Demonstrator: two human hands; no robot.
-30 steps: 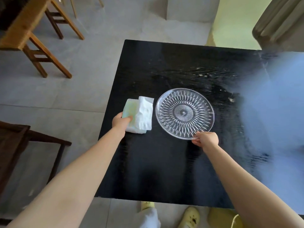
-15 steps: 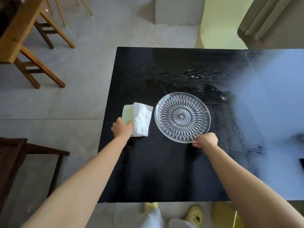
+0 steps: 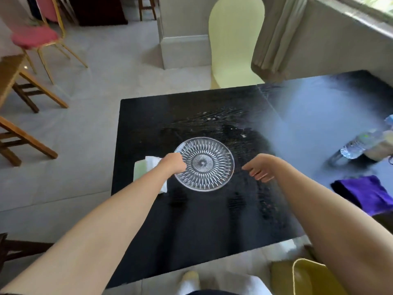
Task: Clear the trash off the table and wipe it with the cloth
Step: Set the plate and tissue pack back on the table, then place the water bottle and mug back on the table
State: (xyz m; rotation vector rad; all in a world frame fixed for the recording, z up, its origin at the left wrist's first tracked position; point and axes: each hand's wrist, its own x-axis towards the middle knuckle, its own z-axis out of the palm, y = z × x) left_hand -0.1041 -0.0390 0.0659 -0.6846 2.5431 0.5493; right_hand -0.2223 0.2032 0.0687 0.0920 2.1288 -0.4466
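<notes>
A round glass plate (image 3: pixel 209 165) sits in the middle of the black table (image 3: pixel 191 222). The left hand (image 3: pixel 173 165) is curled up at the plate's left edge, but I cannot tell if it holds the plate. A folded white and green cloth (image 3: pixel 140 169) lies just left of the plate, partly under that arm. The right hand (image 3: pixel 258 169) hangs above the table, right of the plate, with loose fingers and nothing in it. At the right edge of the frame lie a plastic bottle (image 3: pixel 359 145) and a purple cloth (image 3: pixel 365 192).

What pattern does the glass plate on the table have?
The clear glass plate has a radiating sunburst of pointed cuts; head view, the only one.
</notes>
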